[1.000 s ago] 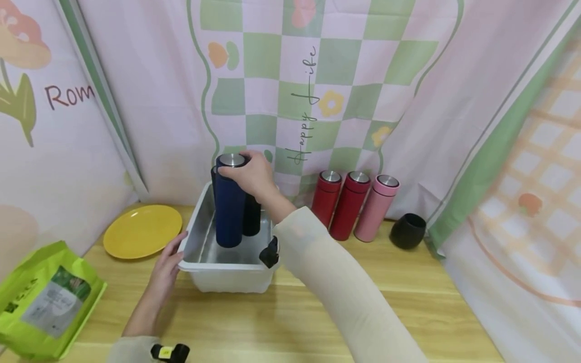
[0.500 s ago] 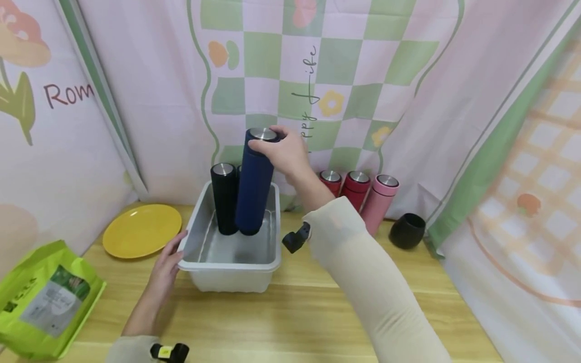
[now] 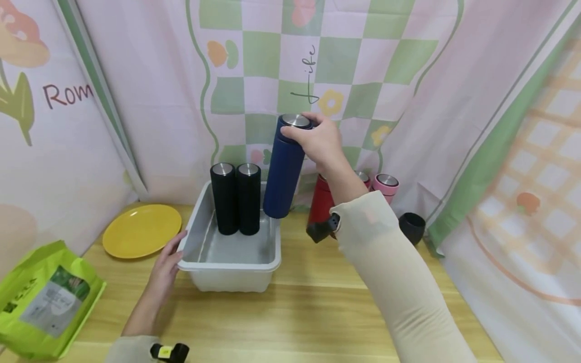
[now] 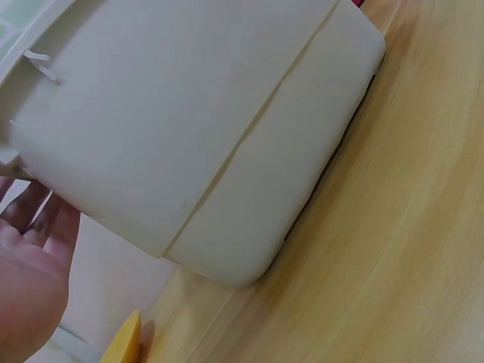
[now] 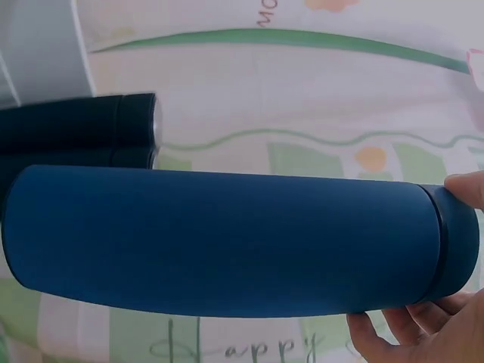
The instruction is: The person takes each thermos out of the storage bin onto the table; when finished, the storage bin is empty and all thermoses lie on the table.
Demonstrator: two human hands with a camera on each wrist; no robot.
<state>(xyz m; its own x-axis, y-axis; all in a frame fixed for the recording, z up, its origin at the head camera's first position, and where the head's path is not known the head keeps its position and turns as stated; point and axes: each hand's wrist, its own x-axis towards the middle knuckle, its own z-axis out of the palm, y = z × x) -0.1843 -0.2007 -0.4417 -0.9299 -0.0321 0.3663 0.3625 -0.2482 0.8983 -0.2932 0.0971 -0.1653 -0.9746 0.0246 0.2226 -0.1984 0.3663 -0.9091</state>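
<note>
My right hand [image 3: 323,142] grips a dark blue thermos [image 3: 284,171] around its lid, the thermos tilted slightly and raised over the right rim of a pale grey basin [image 3: 231,279]. In the right wrist view the blue thermos [image 5: 227,242] spans the frame, with thumb and fingers on either side of its cap. Two black thermoses [image 3: 224,201] stand side by side inside the basin. At the basin's left rim my left hand [image 3: 164,267] holds the edge; the left wrist view shows its fingers [image 4: 45,219] bent up under the rim.
Behind my right arm stand two red thermoses [image 3: 319,201], partly hidden, and a pink thermos [image 3: 386,186]. A black cup [image 3: 412,229] sits farther right. On the left are a yellow plate [image 3: 142,232] and a green bag [image 3: 50,302]. A patterned curtain [image 3: 263,55] hangs behind.
The blue thermos has risen out of the basin and moved right in my right hand, uncovering both black thermoses. My left hand has stayed on the rim.
</note>
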